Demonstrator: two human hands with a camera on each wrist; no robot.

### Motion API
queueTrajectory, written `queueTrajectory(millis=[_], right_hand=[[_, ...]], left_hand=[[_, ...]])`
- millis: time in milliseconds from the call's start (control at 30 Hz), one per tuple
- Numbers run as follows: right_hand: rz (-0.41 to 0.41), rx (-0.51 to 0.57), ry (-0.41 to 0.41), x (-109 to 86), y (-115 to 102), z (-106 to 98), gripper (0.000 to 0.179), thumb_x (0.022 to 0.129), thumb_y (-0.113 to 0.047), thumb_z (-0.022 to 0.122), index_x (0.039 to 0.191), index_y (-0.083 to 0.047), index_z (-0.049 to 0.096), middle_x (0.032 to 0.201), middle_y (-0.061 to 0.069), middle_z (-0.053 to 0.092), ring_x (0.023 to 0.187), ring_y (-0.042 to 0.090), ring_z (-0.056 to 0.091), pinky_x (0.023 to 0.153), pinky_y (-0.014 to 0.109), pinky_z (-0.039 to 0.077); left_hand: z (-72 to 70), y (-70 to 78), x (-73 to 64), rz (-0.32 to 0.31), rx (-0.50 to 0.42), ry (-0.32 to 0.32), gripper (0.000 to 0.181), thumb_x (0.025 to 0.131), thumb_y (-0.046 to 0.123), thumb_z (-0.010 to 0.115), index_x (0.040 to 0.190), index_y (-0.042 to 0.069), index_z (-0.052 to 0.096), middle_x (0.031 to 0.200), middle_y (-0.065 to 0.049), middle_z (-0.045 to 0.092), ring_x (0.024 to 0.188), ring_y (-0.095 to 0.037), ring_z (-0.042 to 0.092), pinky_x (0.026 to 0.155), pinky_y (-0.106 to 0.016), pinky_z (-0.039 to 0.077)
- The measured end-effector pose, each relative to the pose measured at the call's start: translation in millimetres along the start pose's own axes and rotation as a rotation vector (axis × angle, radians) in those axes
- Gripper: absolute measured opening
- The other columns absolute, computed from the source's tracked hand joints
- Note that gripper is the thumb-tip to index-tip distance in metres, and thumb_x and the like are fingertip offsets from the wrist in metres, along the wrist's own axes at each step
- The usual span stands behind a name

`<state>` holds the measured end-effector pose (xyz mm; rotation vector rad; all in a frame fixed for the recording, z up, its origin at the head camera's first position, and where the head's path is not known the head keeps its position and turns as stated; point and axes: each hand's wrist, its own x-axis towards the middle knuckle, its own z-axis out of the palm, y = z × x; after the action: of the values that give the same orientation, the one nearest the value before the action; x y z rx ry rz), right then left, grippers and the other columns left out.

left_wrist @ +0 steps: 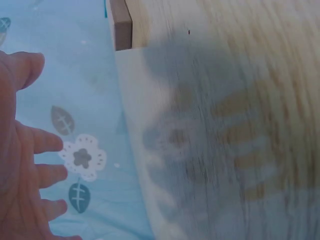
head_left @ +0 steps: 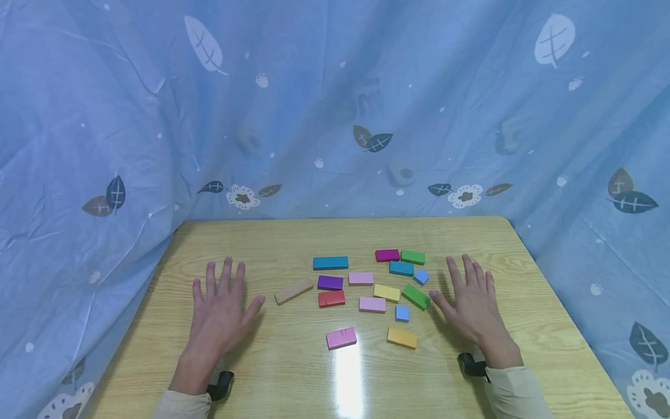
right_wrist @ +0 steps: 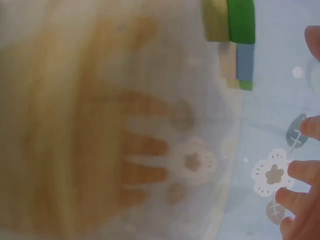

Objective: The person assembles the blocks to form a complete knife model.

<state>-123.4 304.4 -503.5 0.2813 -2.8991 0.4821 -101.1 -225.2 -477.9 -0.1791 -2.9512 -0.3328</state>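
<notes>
Green block (head_left: pixel 416 297) just beside my right grip (head_left: pixel 473 308), wooden block (head_left: pixel 294 290) near left grip (head_left: pixel 218 317); both spread, empty. Likely pre-grasp; next calls for pinch.

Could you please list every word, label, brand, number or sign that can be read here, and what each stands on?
None can be read in any view.
The blue cloth shows printed leaves and flowers, no legible writing.
The front pink block has a faint mark or reflection on top, too unclear to read.
</notes>
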Motion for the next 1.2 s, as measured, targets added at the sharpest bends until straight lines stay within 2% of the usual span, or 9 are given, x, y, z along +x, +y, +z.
queueTrajectory(millis=[200, 333, 433, 567, 667, 767, 900, 1100, 1200], right_hand=[[-0.047, 0.104, 0.033, 14.6, -13, -12, 0.082, 0.109, -0.041, 0.064, 0.172, -0.002, 0.028, 0.172, 0.039, 0.026, 0.156, 0.064, 0.025, 0.126, 0.083, 0.017], [-0.092, 0.216, 0.038, 33.7, -32, -22, 0.075, 0.110, -0.032, 0.067, 0.171, -0.004, 0.034, 0.173, 0.032, 0.032, 0.158, 0.058, 0.030, 0.122, 0.081, 0.031], [-0.102, 0.284, 0.008, 47.5, -46, -25, 0.073, 0.111, -0.033, 0.066, 0.172, -0.010, 0.034, 0.175, 0.025, 0.034, 0.160, 0.052, 0.033, 0.122, 0.079, 0.035], [-0.130, 0.376, -0.015, 66.1, -64, -22, 0.071, 0.109, -0.031, 0.069, 0.170, -0.012, 0.039, 0.174, 0.020, 0.040, 0.161, 0.047, 0.037, 0.126, 0.073, 0.036], [-0.159, 0.422, -0.016, 78.7, -76, -15, 0.070, 0.107, -0.029, 0.074, 0.167, -0.010, 0.044, 0.170, 0.019, 0.048, 0.157, 0.045, 0.045, 0.127, 0.068, 0.040], [-0.179, 0.462, -0.017, 90.2, -87, -5, 0.068, 0.103, -0.025, 0.079, 0.163, -0.009, 0.051, 0.164, 0.017, 0.055, 0.150, 0.044, 0.055, 0.124, 0.064, 0.046], [-0.192, 0.534, -0.012, 103.8, -101, 9, 0.061, 0.100, -0.019, 0.082, 0.156, -0.007, 0.060, 0.155, 0.018, 0.065, 0.138, 0.044, 0.065, 0.119, 0.061, 0.053], [-0.186, 0.695, -0.069, 118.2, -117, 32, 0.055, 0.101, -0.017, 0.082, 0.153, -0.010, 0.064, 0.149, 0.021, 0.068, 0.137, 0.049, 0.064, 0.112, 0.066, 0.056], [-0.172, 0.760, -0.130, 122.9, -123, 45, 0.054, 0.101, -0.019, 0.082, 0.152, -0.012, 0.065, 0.150, 0.021, 0.068, 0.139, 0.049, 0.063, 0.115, 0.065, 0.054]], left_hand=[[-3.1, 0.2, 1.8, 0.004, -0.084, 0.008, 0.085, 0.111, 0.052, 0.055, 0.172, 0.000, 0.026, 0.179, -0.030, 0.020, 0.166, -0.058, 0.004, 0.128, -0.082, 0.011], [-7.6, 0.2, 6.8, 0.048, -0.264, 0.055, 0.083, 0.111, 0.044, 0.061, 0.172, -0.001, 0.026, 0.178, -0.028, 0.024, 0.167, -0.054, 0.009, 0.131, -0.077, 0.018], [-8.5, -0.1, 11.4, 0.094, -0.410, 0.109, 0.081, 0.108, 0.035, 0.069, 0.171, 0.000, 0.032, 0.177, -0.024, 0.033, 0.165, -0.050, 0.023, 0.131, -0.072, 0.027], [-1.7, -0.8, 14.9, 0.131, -0.565, 0.205, 0.078, 0.099, 0.022, 0.083, 0.166, 0.006, 0.047, 0.169, -0.017, 0.050, 0.150, -0.046, 0.053, 0.128, -0.034, 0.042], [8.2, -1.0, 17.0, 0.161, -0.705, 0.246, 0.077, 0.091, 0.011, 0.089, 0.160, 0.007, 0.056, 0.161, -0.016, 0.059, 0.138, -0.041, 0.065, 0.119, -0.011, 0.042], [18.0, -1.3, 18.8, 0.168, -0.863, 0.213, 0.073, 0.088, 0.003, 0.091, 0.154, 0.004, 0.061, 0.156, -0.018, 0.064, 0.135, -0.022, 0.070, 0.117, -0.014, 0.047], [27.2, -1.1, 19.7, 0.103, -1.023, 0.118, 0.062, 0.089, 0.003, 0.091, 0.147, 0.005, 0.068, 0.149, -0.022, 0.067, 0.130, -0.004, 0.069, 0.115, -0.026, 0.054], [35.4, 0.5, 21.9, -0.024, -1.061, 0.003, 0.056, 0.089, 0.014, 0.093, 0.141, 0.005, 0.073, 0.144, -0.016, 0.072, 0.135, -0.035, 0.070, 0.114, -0.036, 0.057], [39.7, 0.8, 22.7, -0.078, -1.043, -0.045, 0.058, 0.088, 0.017, 0.094, 0.141, 0.005, 0.074, 0.143, -0.012, 0.074, 0.136, -0.035, 0.070, 0.113, -0.033, 0.058]])
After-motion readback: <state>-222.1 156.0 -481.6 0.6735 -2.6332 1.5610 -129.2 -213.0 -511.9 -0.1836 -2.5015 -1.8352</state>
